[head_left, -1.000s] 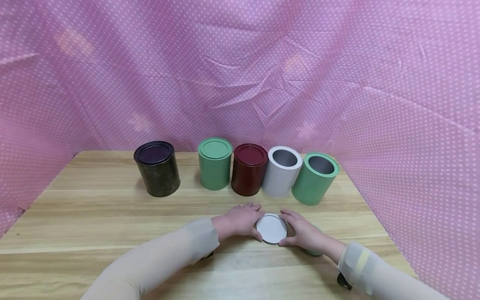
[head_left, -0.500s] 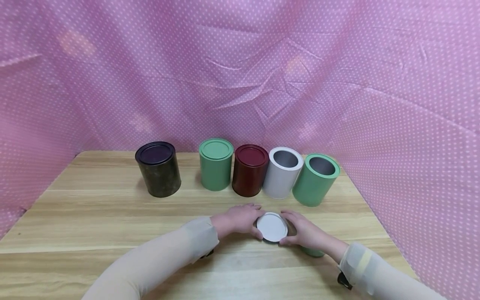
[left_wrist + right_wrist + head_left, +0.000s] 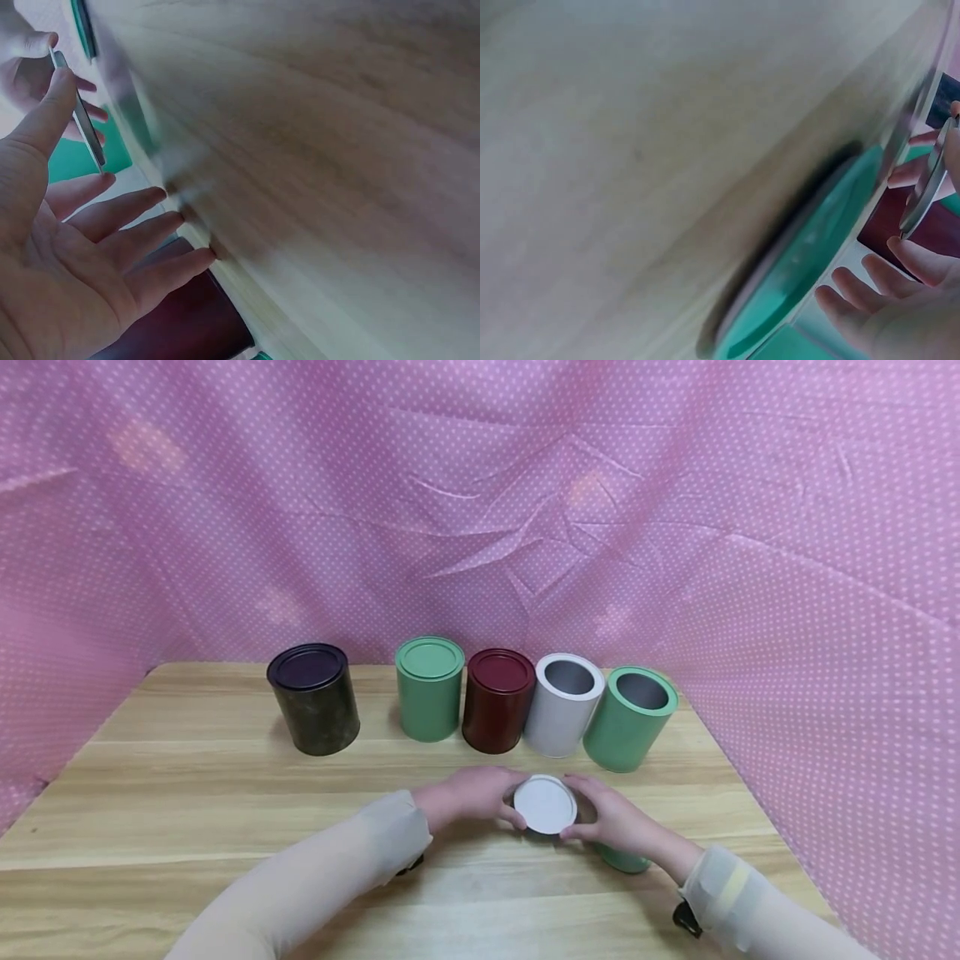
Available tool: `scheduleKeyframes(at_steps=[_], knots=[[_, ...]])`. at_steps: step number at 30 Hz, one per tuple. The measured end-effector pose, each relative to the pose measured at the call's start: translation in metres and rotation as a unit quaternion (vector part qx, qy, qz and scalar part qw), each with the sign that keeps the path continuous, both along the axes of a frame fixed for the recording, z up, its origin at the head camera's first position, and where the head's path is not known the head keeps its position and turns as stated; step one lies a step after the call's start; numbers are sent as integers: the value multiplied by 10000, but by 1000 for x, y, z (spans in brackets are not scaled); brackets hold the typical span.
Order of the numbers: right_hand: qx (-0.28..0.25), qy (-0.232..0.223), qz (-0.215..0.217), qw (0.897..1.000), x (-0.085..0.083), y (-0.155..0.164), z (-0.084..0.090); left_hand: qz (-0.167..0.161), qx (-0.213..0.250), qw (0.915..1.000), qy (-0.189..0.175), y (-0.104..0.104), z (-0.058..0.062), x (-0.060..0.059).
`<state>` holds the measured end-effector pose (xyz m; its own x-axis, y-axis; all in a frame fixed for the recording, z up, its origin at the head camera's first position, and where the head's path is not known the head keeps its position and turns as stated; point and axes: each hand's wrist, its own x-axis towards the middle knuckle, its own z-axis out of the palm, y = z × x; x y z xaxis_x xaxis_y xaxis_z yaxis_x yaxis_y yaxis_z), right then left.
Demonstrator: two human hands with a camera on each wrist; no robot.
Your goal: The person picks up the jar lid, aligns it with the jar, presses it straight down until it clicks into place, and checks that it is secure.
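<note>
A round white lid (image 3: 545, 804) is held between both hands just above the table, near its front middle. My left hand (image 3: 487, 797) pinches its left edge with thumb and forefinger, the other fingers (image 3: 142, 225) spread straight. My right hand (image 3: 600, 817) grips the right edge; in the right wrist view the white lid (image 3: 926, 187) shows edge-on above the fingers (image 3: 885, 289). A green lid (image 3: 626, 860) lies flat on the table under my right wrist, large in the right wrist view as the green lid (image 3: 810, 247).
A row of cans stands behind the hands: a dark can (image 3: 313, 697), a closed green can (image 3: 429, 687), a maroon can (image 3: 497, 699), an open white can (image 3: 564, 703) and an open green can (image 3: 630, 718). Pink dotted cloth (image 3: 787, 610) walls in the wooden table (image 3: 187, 793).
Both hands have raised the white lid a little and carried it slightly away from me, toward the row of cans. The cans and the green lid have not moved.
</note>
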<state>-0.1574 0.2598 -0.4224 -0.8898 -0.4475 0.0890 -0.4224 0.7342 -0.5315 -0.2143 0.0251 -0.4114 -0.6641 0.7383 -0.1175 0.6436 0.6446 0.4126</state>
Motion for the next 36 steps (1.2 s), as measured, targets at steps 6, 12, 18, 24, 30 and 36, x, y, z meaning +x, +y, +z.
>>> scheduleKeyframes(at_steps=[6, 12, 18, 24, 30, 36], knots=[[-156, 139, 11, 9998, 0, 4, 4, 136, 478, 9984, -281, -3, 5, 1], [-466, 253, -87, 9986, -1, 3, 12, 108, 842, 9961, -248, -9, 16, -2], [-533, 336, -228, 9978, -2, 4, 20, 154, 1064, 9938, -269, -11, 25, -4], [-687, 889, -52, 9937, -4, 5, 25, 273, 1135, 9929, -207, -12, 29, -5], [-818, 937, -17, 9922, -6, 7, 30, 427, 1188, 9915, -311, -13, 34, -5], [-724, 591, -99, 9956, -9, 10, 36, 422, 1456, 9881, -267, -13, 38, -7]])
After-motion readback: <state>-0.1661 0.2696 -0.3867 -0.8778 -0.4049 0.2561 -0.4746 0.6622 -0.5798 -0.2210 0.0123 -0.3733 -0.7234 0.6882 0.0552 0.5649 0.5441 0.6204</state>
